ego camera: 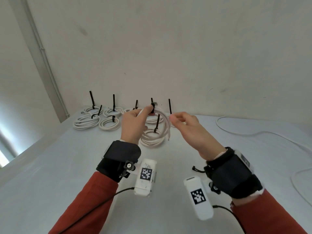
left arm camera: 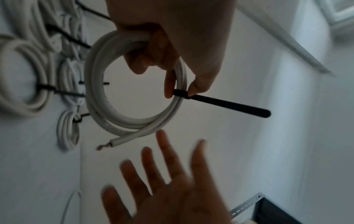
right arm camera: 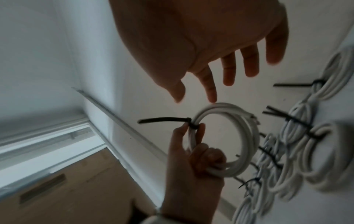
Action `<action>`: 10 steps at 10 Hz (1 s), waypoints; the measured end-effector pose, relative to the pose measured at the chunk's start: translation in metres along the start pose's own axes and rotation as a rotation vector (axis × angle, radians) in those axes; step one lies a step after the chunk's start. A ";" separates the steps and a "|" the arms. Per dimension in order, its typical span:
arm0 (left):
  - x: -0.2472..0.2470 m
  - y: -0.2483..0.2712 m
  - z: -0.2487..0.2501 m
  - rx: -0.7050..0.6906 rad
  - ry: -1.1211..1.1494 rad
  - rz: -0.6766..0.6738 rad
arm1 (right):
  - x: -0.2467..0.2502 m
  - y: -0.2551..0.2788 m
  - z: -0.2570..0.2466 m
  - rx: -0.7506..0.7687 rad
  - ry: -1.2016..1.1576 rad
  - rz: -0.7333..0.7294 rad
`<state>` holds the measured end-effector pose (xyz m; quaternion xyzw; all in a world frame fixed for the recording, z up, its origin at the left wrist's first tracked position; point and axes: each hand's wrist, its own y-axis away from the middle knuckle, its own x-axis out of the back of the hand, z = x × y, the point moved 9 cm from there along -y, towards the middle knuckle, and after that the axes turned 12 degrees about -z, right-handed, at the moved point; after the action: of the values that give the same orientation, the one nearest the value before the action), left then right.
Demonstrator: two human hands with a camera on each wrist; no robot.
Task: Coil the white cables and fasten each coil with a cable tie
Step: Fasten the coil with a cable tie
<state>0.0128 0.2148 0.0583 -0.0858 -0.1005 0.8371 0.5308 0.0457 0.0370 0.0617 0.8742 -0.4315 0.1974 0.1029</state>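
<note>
My left hand (ego camera: 145, 113) holds a coil of white cable (ego camera: 164, 126) up above the table. Its thumb and forefinger pinch the head of a black cable tie (ego camera: 152, 105) that wraps the coil. In the left wrist view the left hand (left arm camera: 181, 91) has the other fingers curled through the coil (left arm camera: 99, 91), and the tie's tail (left arm camera: 226, 104) sticks out sideways. My right hand (ego camera: 173, 118) hovers just right of the coil with fingers spread, holding nothing. In the right wrist view the right hand (right arm camera: 195, 91) is just above the coil (right arm camera: 249, 136) and the tie (right arm camera: 162, 119).
Several tied coils (ego camera: 86, 121) lie along the wall at the back of the white table (ego camera: 50, 166), with their tie tails standing up. Another tied coil (ego camera: 152, 138) lies under my hands. A loose white cable (ego camera: 253, 133) runs over the right side. A black tie (ego camera: 196, 169) lies near my right wrist.
</note>
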 end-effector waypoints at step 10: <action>-0.128 -0.031 -0.102 0.232 -1.406 -0.672 | 0.067 -0.059 0.126 -0.437 0.386 0.055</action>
<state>0.1196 0.1200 -0.0275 0.5546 -0.3454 0.4947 0.5731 0.1616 -0.0190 -0.0235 0.7655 -0.4598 0.2651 0.3637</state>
